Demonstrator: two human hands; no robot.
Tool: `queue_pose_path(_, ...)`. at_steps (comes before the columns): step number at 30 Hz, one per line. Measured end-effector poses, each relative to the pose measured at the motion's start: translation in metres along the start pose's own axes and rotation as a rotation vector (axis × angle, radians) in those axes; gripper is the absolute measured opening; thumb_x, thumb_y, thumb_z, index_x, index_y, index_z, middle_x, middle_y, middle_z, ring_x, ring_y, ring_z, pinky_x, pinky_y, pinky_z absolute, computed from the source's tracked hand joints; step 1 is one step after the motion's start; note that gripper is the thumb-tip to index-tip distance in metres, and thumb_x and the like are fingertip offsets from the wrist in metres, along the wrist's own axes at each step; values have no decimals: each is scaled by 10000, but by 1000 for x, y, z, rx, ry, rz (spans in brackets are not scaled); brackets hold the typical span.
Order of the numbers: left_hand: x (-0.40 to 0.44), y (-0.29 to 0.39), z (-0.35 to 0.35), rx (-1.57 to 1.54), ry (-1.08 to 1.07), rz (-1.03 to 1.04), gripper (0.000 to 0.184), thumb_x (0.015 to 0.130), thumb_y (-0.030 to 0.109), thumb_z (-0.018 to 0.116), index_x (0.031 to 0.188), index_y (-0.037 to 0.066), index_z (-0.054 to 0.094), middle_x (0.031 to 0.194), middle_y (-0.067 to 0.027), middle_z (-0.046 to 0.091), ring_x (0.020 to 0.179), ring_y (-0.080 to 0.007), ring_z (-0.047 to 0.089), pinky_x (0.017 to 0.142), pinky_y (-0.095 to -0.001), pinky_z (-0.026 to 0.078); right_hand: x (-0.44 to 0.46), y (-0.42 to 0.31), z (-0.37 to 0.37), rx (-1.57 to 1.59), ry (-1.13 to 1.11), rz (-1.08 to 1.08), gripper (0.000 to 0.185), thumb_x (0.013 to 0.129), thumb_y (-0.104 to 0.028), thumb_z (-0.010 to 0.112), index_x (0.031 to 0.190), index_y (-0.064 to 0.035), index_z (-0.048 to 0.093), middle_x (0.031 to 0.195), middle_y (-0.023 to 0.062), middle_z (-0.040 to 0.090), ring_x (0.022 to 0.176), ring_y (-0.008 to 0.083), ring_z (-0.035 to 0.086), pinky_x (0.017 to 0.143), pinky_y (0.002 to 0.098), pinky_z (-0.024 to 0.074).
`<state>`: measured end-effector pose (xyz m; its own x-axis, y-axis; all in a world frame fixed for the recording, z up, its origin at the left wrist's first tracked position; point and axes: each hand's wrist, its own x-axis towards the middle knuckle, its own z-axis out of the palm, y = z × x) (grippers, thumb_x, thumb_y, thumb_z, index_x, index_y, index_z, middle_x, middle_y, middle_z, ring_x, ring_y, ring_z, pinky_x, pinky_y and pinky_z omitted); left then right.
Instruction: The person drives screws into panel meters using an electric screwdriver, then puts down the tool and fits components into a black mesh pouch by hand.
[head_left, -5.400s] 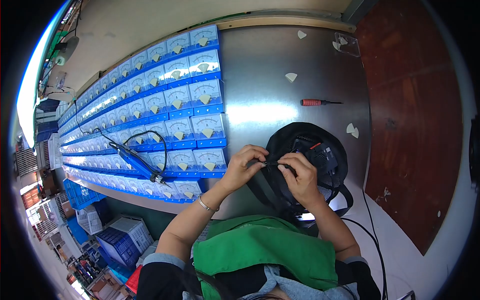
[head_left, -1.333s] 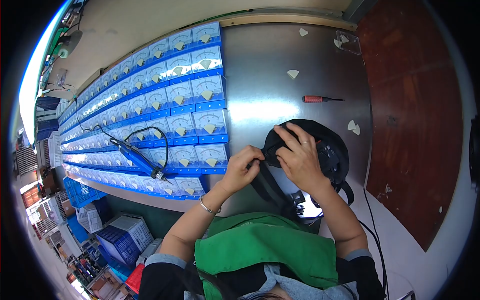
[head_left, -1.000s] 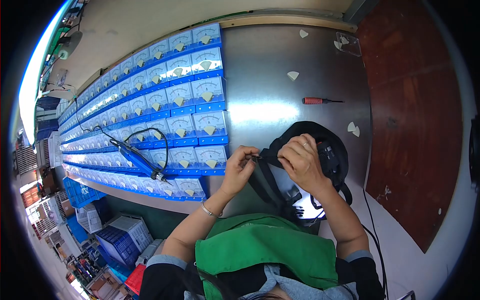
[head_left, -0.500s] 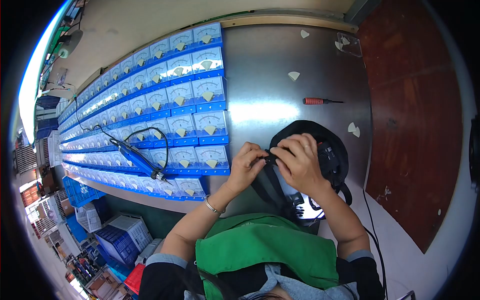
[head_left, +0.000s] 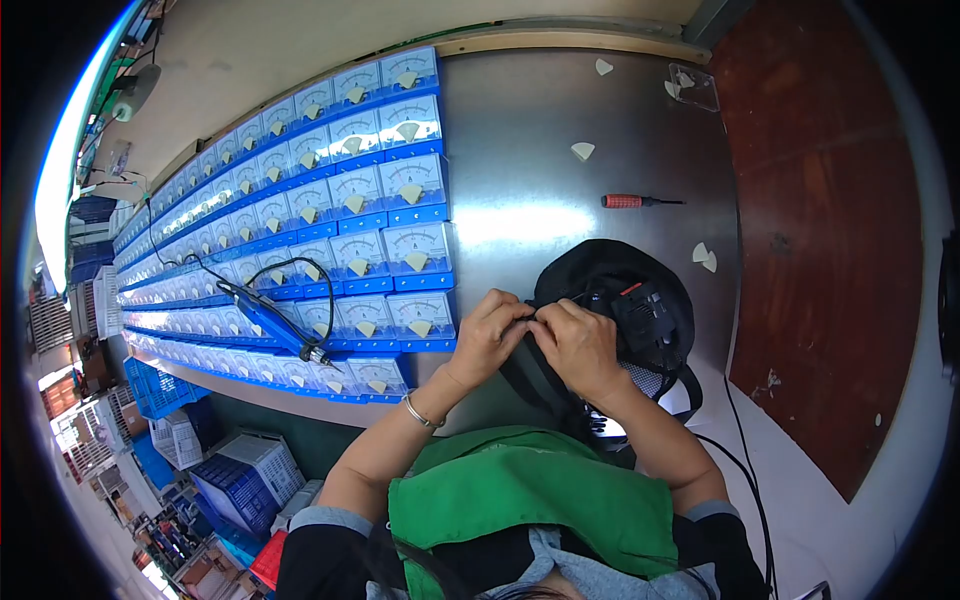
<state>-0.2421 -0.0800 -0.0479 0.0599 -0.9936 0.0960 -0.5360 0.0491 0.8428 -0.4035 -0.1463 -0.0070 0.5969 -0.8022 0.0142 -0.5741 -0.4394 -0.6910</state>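
Fingertips of my left hand (head_left: 490,335) and my right hand (head_left: 578,345) almost meet at the left edge of a black bag (head_left: 600,262). Both hands pinch a small dark piece there, too small and covered to name. The bag lies open on the metal table, with a black device (head_left: 655,318) bearing a red strip inside. A black strap (head_left: 528,385) hangs from its left side toward the green apron (head_left: 530,485).
Rows of blue-based panel meters (head_left: 415,250) fill the table's left side, with a blue electric screwdriver (head_left: 270,322) and its cable on them. A red screwdriver (head_left: 625,201), pale wedge pieces (head_left: 582,151) and a clear box (head_left: 700,88) lie beyond the bag. Crates (head_left: 245,480) stand lower left.
My right hand has moved down and left off the bag's upper part, close to my left hand's fingertips. More of the device inside the bag now shows.
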Motion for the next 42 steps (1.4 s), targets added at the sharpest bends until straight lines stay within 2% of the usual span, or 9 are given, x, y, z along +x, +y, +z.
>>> queue_pose_path(7,7,2,-3,133,16,57,294,701,-1,787,970,42,676,941,-103,608,797,-267,633,685,-339,530,6,-6,-20,130,-135,165,92,840,-123,667,839,-56,604,762,117,640,690,347,654,614,473,494)
queue_pose_path(13,8,-2,-7,122,10,111,247,699,-2,788,908,24,659,862,-100,613,787,-268,630,669,-347,510,6,1,-22,161,-122,162,107,857,-132,652,822,-36,620,789,139,672,729,366,662,635,471,504)
queue_pose_path(16,7,-5,-9,114,14,97,216,713,-15,772,888,20,651,852,-103,611,777,-269,626,660,-349,504,8,1,-32,132,-164,174,98,858,-134,648,847,-37,641,792,141,671,728,360,662,648,468,507)
queue_pose_path(19,1,-8,-10,132,35,25,195,730,-39,742,888,19,644,865,-108,609,773,-274,624,661,-348,502,2,12,-50,146,-60,118,80,830,-74,676,864,-2,673,777,160,677,682,317,676,627,377,512)
queue_pose_path(22,-6,-14,-11,177,24,-47,226,740,-30,722,939,29,633,913,-106,606,813,-290,615,694,-365,501,-8,22,-91,179,-13,212,73,831,-36,680,861,30,668,715,130,655,598,198,638,557,314,468)
queue_pose_path(24,-1,-7,-14,219,-30,-85,285,739,25,733,1001,54,624,973,-92,601,888,-313,602,751,-400,500,-12,13,-110,178,-41,346,78,837,-77,673,850,0,663,720,118,644,600,230,625,569,344,460)
queue_pose_path(30,35,52,-6,220,-113,166,398,696,84,769,1052,49,595,1128,-117,566,1012,-322,547,866,-417,432,-28,12,-110,201,32,408,76,850,-89,661,839,-14,655,723,104,634,596,232,611,573,358,452)
queue_pose_path(36,69,59,41,211,-212,405,336,683,101,775,982,86,625,1035,-65,604,957,-273,564,820,-394,424,-43,16,-108,131,86,398,84,855,-110,671,844,-28,658,757,109,647,641,283,629,604,380,473)
queue_pose_path(42,68,42,23,214,-154,273,276,669,22,758,908,79,633,963,-67,614,908,-277,563,802,-380,426,-104,48,-123,-103,160,481,66,864,-115,665,881,-52,655,814,96,659,719,315,649,639,399,493)
